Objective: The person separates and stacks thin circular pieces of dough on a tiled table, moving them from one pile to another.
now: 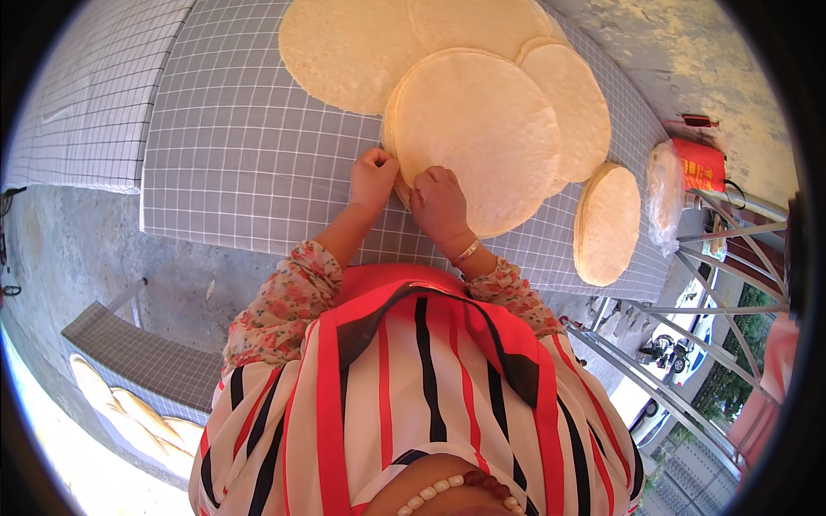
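A round stack of thin, pale flatbreads (482,129) lies on a grey checked tablecloth (215,155) in front of me. My left hand (372,181) is pinched at the stack's near left edge. Just right of it, my right hand (439,202) rests on the same edge with fingers curled; what sits between them is hidden. More large flatbreads (344,47) spread behind this stack and partly beneath it, overlapping toward the right.
A smaller upright-looking oval stack (607,224) is at the table's right, beside a clear bag (667,193) of flatbreads and a red package (697,163). Metal frames (731,232) stand beyond. At lower left, more breads (129,413) lie by a lower checked surface.
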Available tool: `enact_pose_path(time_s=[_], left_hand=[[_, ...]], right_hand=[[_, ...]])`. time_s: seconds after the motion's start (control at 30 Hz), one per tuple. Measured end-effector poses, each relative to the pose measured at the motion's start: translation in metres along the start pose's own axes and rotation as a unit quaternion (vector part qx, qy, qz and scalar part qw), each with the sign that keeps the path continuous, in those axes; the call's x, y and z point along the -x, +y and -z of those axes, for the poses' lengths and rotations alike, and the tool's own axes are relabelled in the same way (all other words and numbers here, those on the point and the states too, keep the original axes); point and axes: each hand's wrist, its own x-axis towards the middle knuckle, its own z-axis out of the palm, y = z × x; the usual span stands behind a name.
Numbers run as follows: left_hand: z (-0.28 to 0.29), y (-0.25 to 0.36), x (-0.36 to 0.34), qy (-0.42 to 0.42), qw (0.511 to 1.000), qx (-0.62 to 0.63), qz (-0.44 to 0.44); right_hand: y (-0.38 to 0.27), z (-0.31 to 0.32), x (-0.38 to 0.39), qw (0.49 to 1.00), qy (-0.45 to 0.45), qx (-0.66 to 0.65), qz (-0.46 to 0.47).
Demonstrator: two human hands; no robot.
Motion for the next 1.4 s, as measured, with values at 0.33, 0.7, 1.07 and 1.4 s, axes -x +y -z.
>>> enact_pose_path(time_s=[0.33, 0.7, 1.07, 1.4], left_hand=[[-0.001, 0.004, 0.003, 0.003, 1.0, -0.02, 0.005], [0.0, 0.004, 0.007, -0.02, 0.999, 0.026, -0.024], [-0.016, 0.073, 0.032, -0.129, 0.951, 0.259, 0.107], [-0.042, 0.063, 0.047, -0.223, 0.943, 0.247, 0.026]], right_hand=[[0.009, -0.004, 0.011, 0.998, 0.025, 0.048, 0.045], [0.01, -0.007, 0.0, 0.998, 0.034, 0.022, 0.043], [0.008, 0.057, -0.096, 0.951, -0.197, -0.154, -0.183], [0.037, 0.054, -0.128, 0.958, -0.265, -0.012, -0.106]])
